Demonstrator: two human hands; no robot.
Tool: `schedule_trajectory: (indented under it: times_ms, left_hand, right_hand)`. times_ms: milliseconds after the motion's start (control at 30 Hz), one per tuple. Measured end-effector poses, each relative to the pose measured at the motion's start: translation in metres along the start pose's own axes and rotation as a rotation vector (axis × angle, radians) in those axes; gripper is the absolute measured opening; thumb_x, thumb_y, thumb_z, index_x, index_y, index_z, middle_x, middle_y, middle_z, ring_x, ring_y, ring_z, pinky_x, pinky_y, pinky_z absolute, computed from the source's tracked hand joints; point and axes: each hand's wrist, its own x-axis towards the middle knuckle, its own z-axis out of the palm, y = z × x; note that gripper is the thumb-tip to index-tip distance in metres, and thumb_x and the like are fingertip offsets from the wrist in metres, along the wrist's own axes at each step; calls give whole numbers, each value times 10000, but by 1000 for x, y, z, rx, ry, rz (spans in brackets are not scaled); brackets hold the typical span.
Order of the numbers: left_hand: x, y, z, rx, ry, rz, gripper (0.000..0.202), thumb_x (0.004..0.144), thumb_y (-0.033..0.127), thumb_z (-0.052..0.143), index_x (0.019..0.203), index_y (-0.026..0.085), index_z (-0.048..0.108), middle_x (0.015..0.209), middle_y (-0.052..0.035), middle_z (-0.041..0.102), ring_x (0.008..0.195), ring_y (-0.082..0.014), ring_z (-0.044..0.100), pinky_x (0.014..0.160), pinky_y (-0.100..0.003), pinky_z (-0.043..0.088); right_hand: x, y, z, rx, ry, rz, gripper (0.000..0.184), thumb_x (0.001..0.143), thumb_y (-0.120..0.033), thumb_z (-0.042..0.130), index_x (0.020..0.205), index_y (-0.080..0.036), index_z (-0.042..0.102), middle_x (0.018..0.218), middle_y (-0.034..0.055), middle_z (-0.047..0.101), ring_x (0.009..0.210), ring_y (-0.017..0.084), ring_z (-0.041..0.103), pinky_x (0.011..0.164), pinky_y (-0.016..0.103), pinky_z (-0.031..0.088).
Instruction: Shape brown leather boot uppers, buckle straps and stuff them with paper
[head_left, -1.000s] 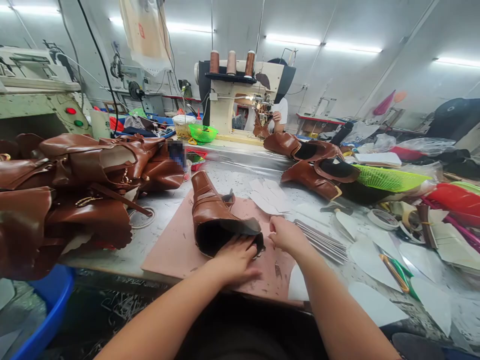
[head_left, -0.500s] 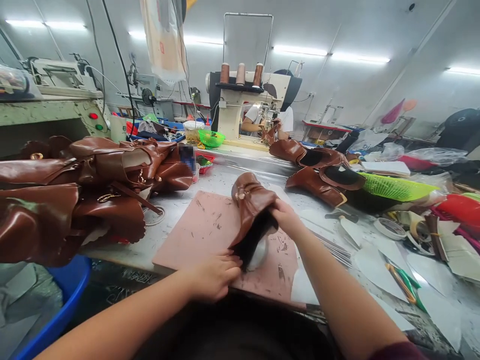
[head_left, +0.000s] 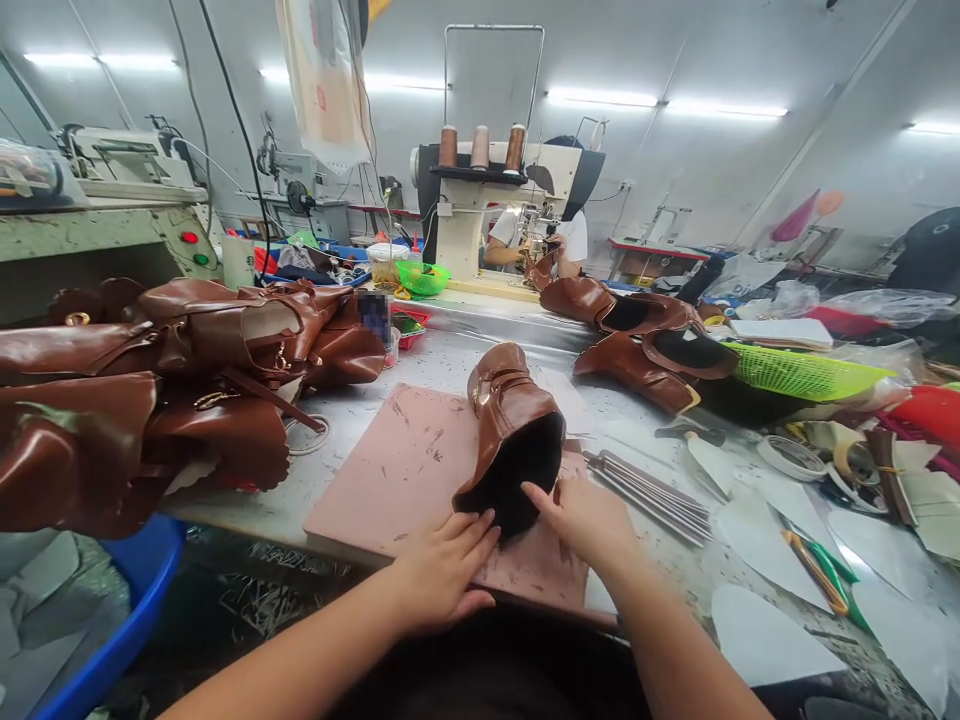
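Note:
A brown leather boot upper (head_left: 499,400) with a buckled strap and black lining lies on a pinkish board (head_left: 382,450), its opening facing me. My left hand (head_left: 442,570) rests at the near left edge of that opening, its fingers stretched out against the rim and the thumb apart below. On the other side, my right hand (head_left: 589,520) holds the right rim, the thumb over the dark lining and the other fingers at the outside, partly hidden.
Several brown leather uppers (head_left: 217,340) are heaped on the left, above a blue bin (head_left: 161,590). More uppers (head_left: 630,370) lie at the right, near a green basket (head_left: 810,372). Grey strips (head_left: 652,495), green-handled scissors (head_left: 825,570) and tape rolls lie further right. A co-worker sits behind the sewing machine (head_left: 461,230).
The boot upper has turned so its opening faces me more fully. My right hand has come down and nearer along the rim, and my left fingers have straightened.

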Motion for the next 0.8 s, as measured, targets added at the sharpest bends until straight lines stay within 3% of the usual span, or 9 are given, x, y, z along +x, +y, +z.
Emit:
schedule_trajectory:
  times_ms: [133,267,400,567,667,800]
  left_hand:
    - [2,4,2,30,-2,37,793,817,663,346,1313,47,412,1372,-194,411,1276,-299,369,1031,-410,303]
    - [11,4,2,27,-55,49,860,779,694,385,1284,-1,431,1356,-235,411,1268,-325,376,1043,-411,283]
    - [20,2,1,38,-51,26,663,870,530,406,1303,27,415,1361,-187,430,1209,-284,451,988,-373,354]
    - [35,-3,-5,87,-27,6,467,877,386,474,1272,136,472,1329,-93,499,1014,-263,547,840,-380,450]
    - [49,-3,-11,100,-30,43,409,859,337,511,1213,133,522,1179,-104,606,934,-265,564,737,-370,480]
    - [70,9,-10,140,-55,118,196,818,121,505,945,57,641,850,-140,673,781,-245,606,621,-341,484]
  right_hand:
    - [1,1,16,8,-36,-8,154,790,-341,531,755,-203,590,739,84,649,721,238,604,613,308,408]
    - [16,3,22,60,-61,-67,134,837,-272,492,808,-186,590,834,75,659,810,220,599,697,302,429]
    - [32,12,23,66,-161,-80,60,772,-201,615,797,-148,625,799,54,675,756,187,623,672,279,462]
    - [41,18,24,-22,-247,-103,153,827,-272,608,882,-130,612,915,31,640,819,155,607,741,337,492]
    - [42,18,25,-90,-274,-96,186,858,-304,571,924,-133,602,956,37,623,862,165,599,768,365,493]
    - [39,3,17,-157,-280,-80,212,849,-308,578,960,-128,589,935,40,622,829,167,601,746,361,492]
